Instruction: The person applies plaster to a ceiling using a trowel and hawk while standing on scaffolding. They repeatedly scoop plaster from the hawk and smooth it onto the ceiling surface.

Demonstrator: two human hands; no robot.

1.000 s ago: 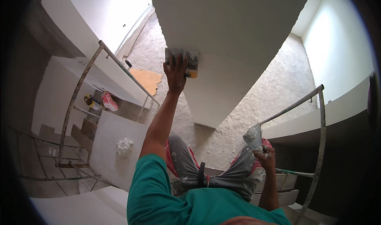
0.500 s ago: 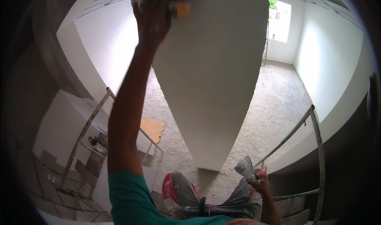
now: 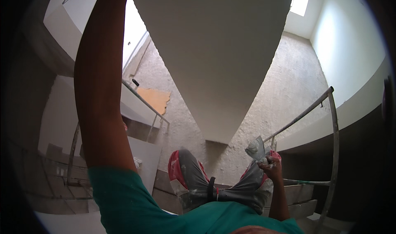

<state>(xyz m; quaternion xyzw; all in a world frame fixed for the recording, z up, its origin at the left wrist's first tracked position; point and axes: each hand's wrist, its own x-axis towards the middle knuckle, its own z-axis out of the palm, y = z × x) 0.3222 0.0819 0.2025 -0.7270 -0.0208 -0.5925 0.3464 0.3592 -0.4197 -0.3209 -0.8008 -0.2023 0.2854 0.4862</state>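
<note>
My left arm (image 3: pixel 101 73) stretches up past the top edge, so the hand and anything in it are out of sight. It rises along the left side of a broad pale pillar (image 3: pixel 214 69) with rough side edges, which stands right in front of me. Low on the right, beside my knee, my right hand (image 3: pixel 271 168) is closed round the handle of a putty knife (image 3: pixel 256 149). The wide blade points up and left, with a lump of pale filler on it, apart from the pillar.
Metal scaffold rails stand at the right (image 3: pixel 333 139) and the left (image 3: pixel 144 100). A tan board (image 3: pixel 153 98) lies on the rough, dusty floor (image 3: pixel 284 73) left of the pillar. White walls (image 3: pixel 346 48) and a bright window (image 3: pixel 300 1) are further off.
My left hand, earlier on the upper pillar with a blurred dark and yellow-orange tool, has gone out over the top edge. The view has tilted down. My right hand keeps the putty knife.
</note>
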